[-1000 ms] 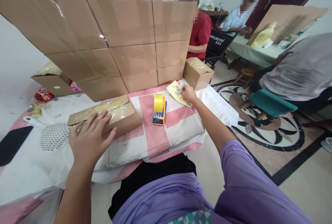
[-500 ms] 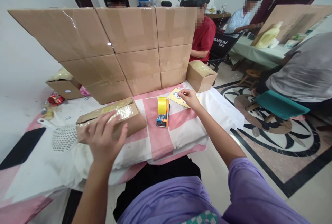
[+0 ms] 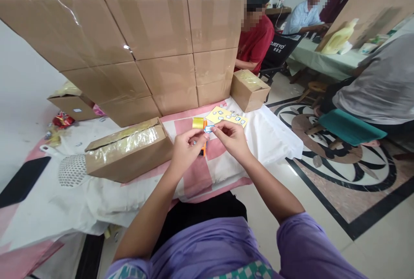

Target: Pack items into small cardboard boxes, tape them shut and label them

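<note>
A small white sticker [image 3: 209, 129] with a blue edge is stretched between my fingertips above the table. My right hand [image 3: 232, 137] pinches its right end between thumb and forefinger. At the other end, my left hand [image 3: 187, 146] is closed, thumb and finger at the sticker's edge. Just behind lies a yellow sticker sheet [image 3: 226, 116] with several small outlined shapes. A tape dispenser with a yellow roll [image 3: 198, 122] stands behind my left hand, which partly hides it. Left of that hand sits a closed cardboard box [image 3: 136, 158], its top sealed with shiny tape.
A wall of taped cardboard boxes [image 3: 164, 72] rises along the table's back. Another small box [image 3: 249, 93] stands at the right rear. A black flat object [image 3: 24, 180] and white mesh [image 3: 73, 170] lie left. Co-workers sit behind and to the right.
My left hand has left the cardboard box and moved right to meet my right hand. My right hand has come off the yellow sheet toward me, holding a sticker.
</note>
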The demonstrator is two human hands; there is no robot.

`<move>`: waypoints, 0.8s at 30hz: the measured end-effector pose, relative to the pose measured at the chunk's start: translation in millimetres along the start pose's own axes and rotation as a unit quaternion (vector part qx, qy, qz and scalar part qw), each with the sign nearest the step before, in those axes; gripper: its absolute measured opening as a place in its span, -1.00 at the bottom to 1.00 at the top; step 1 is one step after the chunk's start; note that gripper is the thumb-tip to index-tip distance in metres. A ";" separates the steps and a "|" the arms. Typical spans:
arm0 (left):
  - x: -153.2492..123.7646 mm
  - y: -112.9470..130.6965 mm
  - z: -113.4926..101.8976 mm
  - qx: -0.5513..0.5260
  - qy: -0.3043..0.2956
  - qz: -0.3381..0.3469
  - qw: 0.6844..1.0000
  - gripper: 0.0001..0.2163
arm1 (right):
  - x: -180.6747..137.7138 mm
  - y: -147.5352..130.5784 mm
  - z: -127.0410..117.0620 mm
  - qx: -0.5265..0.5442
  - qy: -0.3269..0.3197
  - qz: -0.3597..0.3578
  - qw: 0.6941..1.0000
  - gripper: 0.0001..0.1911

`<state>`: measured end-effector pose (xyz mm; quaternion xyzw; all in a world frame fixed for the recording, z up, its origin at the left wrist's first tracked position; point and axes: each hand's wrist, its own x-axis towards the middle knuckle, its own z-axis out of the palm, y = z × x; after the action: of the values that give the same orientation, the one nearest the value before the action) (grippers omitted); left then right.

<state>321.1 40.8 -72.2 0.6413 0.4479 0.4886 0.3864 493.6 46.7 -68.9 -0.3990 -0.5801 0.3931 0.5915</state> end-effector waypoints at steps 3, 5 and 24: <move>-0.8 3.3 3.6 -0.004 -0.014 0.003 1.000 -0.77 | -2.7 1.5 -0.9 0.017 -0.006 0.017 1.000 -0.58; -0.1 5.4 6.1 -0.012 -0.030 0.005 0.999 -0.78 | -3.6 3.4 -0.5 0.025 -0.004 0.032 0.999 -0.60; -1.3 6.2 6.5 0.133 -0.023 0.032 0.990 -0.79 | -11.8 6.4 -10.9 -0.180 0.113 -0.206 0.955 -0.82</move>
<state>328.5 37.4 -68.2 0.7120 0.4788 0.4225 0.2921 504.3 37.9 -79.4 -0.4128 -0.6402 0.1038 0.6395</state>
